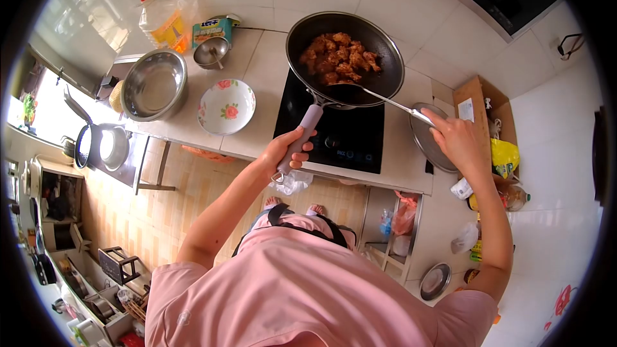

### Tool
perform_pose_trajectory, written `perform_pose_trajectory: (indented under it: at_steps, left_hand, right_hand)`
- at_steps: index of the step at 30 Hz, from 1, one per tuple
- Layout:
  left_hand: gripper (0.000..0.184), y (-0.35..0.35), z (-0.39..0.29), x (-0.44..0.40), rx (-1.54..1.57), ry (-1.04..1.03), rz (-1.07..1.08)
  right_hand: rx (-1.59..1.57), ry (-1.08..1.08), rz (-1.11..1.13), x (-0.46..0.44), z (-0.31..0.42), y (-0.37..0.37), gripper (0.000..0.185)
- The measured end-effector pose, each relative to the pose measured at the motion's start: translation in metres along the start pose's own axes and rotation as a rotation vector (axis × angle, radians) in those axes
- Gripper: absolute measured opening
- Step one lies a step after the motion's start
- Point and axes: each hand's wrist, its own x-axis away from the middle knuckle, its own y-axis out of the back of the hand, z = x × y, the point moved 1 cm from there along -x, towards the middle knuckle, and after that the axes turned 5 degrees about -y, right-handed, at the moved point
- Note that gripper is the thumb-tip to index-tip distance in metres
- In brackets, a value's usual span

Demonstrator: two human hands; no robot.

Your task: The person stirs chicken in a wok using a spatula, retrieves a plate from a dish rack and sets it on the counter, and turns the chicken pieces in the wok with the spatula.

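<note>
My left hand is wrapped round the purple-grey handle of a dark frying pan. Browned, sauced chunks of food lie in the pan, which sits over the black cooktop. The long metal handle of a spatula is in my right hand, and its head rests among the food near the pan's near side. Left of the cooktop is a white plate with red flowers.
A large steel bowl, a small metal bowl and an oil bottle stand at the left of the counter. A round lid lies right of the cooktop, near a cardboard box. Lower right is another lid.
</note>
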Motion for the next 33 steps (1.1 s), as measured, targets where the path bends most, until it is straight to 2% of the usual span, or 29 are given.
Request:
perform_pose_trajectory:
  at_steps: [2, 5, 8, 11, 13, 17, 20, 23, 25, 27, 30, 33]
  left_hand:
    - [0.044, 0.001, 0.000, -0.001, 0.003, 0.005, 0.007]
    - [0.042, 0.004, 0.001, -0.002, 0.007, 0.005, 0.024]
    - [0.039, 0.005, 0.000, -0.002, -0.005, 0.001, 0.048]
    - [0.039, 0.004, -0.001, -0.002, -0.011, 0.007, 0.047]
    - [0.039, 0.003, -0.001, -0.001, -0.013, 0.011, 0.049]
    - [0.038, 0.003, -0.001, -0.001, 0.004, 0.014, 0.052]
    - [0.038, 0.002, -0.001, 0.000, 0.002, 0.011, 0.042]
    - [0.037, 0.003, -0.001, -0.002, 0.002, 0.004, 0.048]
    - [0.037, 0.004, -0.001, -0.002, -0.002, 0.005, 0.059]
    - [0.037, 0.006, -0.001, -0.002, 0.008, 0.012, 0.060]
    - [0.037, 0.006, 0.000, -0.003, 0.019, 0.013, 0.066]
    - [0.037, 0.006, 0.000, -0.002, 0.034, 0.014, 0.067]
  right_hand:
    - [0.189, -0.009, -0.058, 0.002, -0.004, -0.011, 0.040]
    - [0.275, 0.039, -0.206, 0.001, -0.025, -0.029, 0.040]
    - [0.340, -0.005, -0.195, 0.004, -0.041, -0.014, 0.040]
    - [0.123, -0.101, -0.168, 0.003, -0.042, 0.004, 0.040]
    - [0.100, -0.080, -0.153, -0.002, -0.026, 0.003, 0.040]
    - [0.173, 0.007, -0.168, -0.009, -0.010, -0.004, 0.039]
    - [0.212, 0.038, -0.098, -0.001, -0.039, 0.000, 0.047]
    - [0.163, 0.017, -0.100, 0.001, -0.059, 0.016, 0.045]
    - [-0.037, -0.123, -0.081, -0.005, -0.054, 0.014, 0.041]
    - [-0.228, -0.230, -0.061, -0.013, -0.048, -0.006, 0.037]
    - [-0.397, -0.266, -0.095, -0.023, -0.039, -0.037, 0.033]
    - [-0.416, -0.346, -0.044, -0.029, -0.033, -0.055, 0.033]
